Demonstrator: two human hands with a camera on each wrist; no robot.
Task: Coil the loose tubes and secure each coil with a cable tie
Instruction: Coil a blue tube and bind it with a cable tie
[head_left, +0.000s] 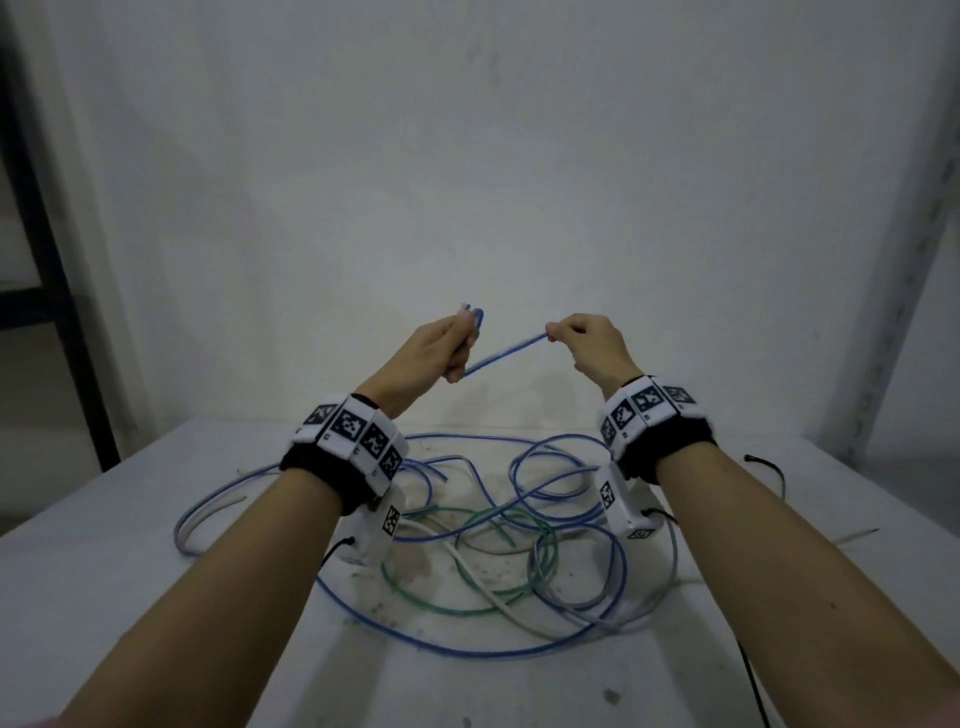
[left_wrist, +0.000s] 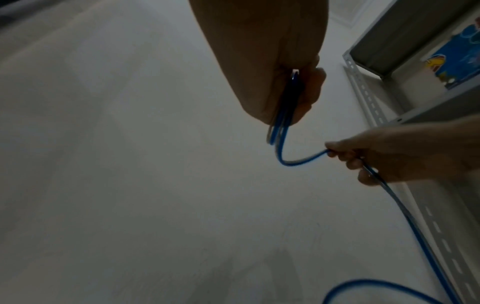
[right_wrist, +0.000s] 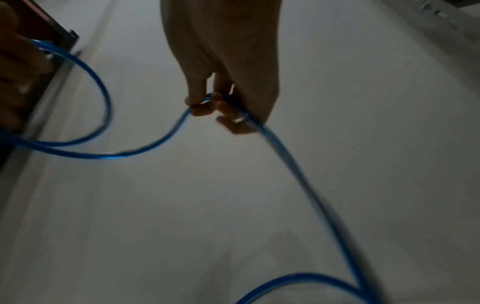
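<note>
Both hands are raised above the white table (head_left: 130, 561). My left hand (head_left: 441, 345) grips a small bundle of loops of the blue tube (head_left: 506, 353), its fingers curled round them (left_wrist: 291, 98). My right hand (head_left: 587, 343) pinches the same blue tube (right_wrist: 207, 98) a short way along, thumb against fingertips. The stretch between the hands hangs in a shallow curve (left_wrist: 298, 162). From the right hand the tube drops down to the table (right_wrist: 298, 174). Below the wrists lies a tangle of loose blue tubes (head_left: 519, 652), a green tube (head_left: 441, 605) and a whitish tube (head_left: 493, 587).
Black cable ties (head_left: 769, 467) lie at the table's right side. A metal shelf upright (left_wrist: 369, 98) stands to the right, a dark frame (head_left: 57, 270) to the left. A pale wall (head_left: 467, 156) rises behind the table.
</note>
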